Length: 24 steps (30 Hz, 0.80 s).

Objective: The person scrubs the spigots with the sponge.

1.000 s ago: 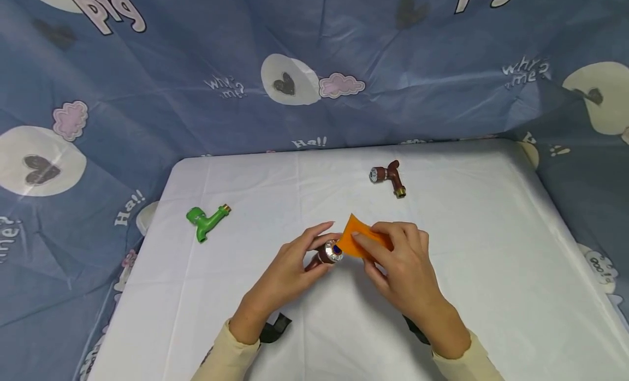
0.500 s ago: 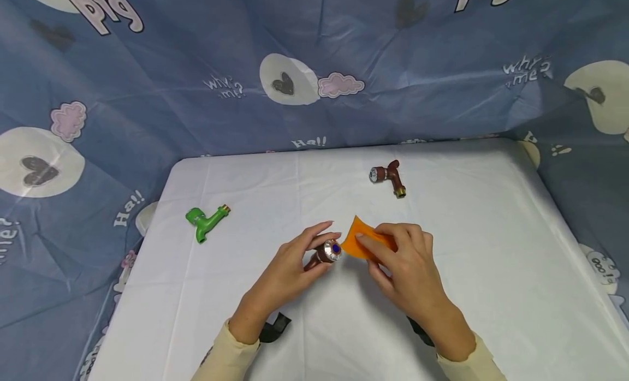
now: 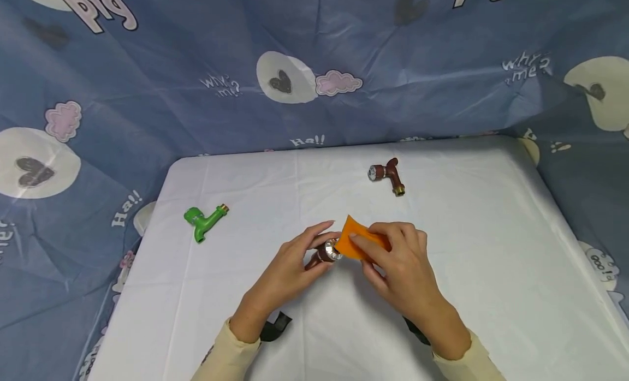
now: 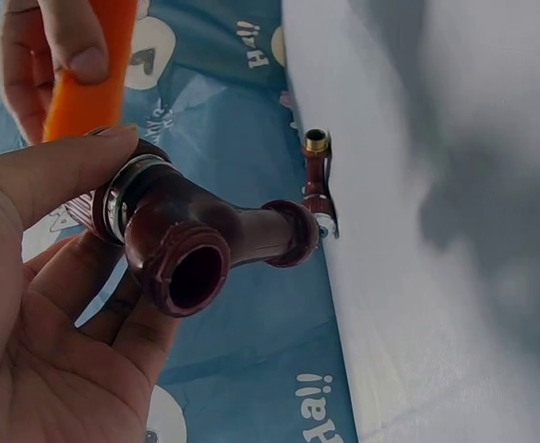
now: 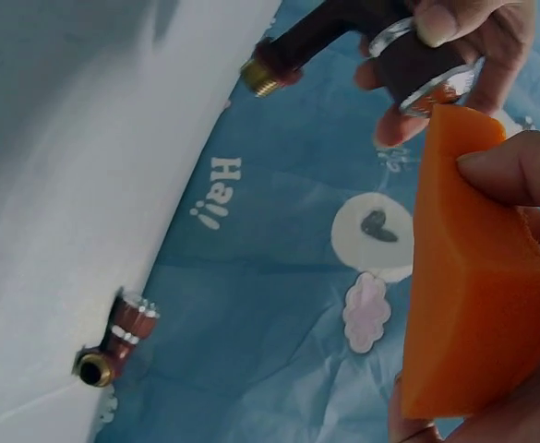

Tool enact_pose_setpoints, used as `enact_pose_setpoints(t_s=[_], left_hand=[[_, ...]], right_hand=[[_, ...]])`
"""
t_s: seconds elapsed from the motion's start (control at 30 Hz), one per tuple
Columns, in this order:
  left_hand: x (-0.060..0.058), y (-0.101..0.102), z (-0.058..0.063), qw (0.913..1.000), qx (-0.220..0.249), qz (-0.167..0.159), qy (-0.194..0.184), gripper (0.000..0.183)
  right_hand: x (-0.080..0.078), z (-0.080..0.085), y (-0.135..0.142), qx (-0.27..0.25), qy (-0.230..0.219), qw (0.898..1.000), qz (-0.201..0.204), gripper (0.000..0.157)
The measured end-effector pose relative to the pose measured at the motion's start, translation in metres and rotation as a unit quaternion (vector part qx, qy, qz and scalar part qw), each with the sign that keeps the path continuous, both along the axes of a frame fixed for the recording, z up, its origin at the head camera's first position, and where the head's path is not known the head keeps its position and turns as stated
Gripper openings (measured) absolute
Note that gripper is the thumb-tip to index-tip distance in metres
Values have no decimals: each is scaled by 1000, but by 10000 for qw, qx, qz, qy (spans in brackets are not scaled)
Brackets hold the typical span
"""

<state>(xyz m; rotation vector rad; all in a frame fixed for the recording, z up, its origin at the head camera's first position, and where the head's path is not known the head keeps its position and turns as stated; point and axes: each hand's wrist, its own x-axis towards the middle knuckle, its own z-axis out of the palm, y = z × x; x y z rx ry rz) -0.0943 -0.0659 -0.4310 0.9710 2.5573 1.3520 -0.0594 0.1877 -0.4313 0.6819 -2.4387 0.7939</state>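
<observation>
My left hand (image 3: 295, 266) grips a dark brown faucet (image 4: 186, 226) by its knob end, thumb on one side and fingers on the other. The silver, ridged knob (image 3: 332, 250) faces right. An orange cloth-like piece (image 3: 361, 240), thick and spongy in the right wrist view, is pinched between the thumb and fingers of my right hand (image 3: 405, 261). Its corner overlaps the knob's face in the head view. From the right wrist, the sponge-like piece (image 5: 477, 268) reaches right up to the knob, and the faucet's brass threaded end (image 5: 262, 78) points away.
A green faucet (image 3: 206, 222) lies on the white-covered table (image 3: 236, 293) at left. Another brown faucet (image 3: 388, 176) with a silver knob rests farther back, right of centre. A blue printed curtain (image 3: 196, 53) hangs behind and along both sides of the table.
My right hand drew the orange piece slightly right, off the knob, then brought it back left over the knob's face. The left hand holds its place. The view has shifted slightly.
</observation>
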Motion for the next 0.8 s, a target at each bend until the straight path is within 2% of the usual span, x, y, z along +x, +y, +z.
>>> enact_pose_setpoints(t_s=[0.47,0.8], left_hand=[[1,-1,0,10000,70,-11,-35,88],[2,-2,-1,10000,-52,-18,-2,84]], right_hand=[[-1,0,-1,19,-50,10000,-29,38],[-1,1,-7,22,-33,10000,-28,37]])
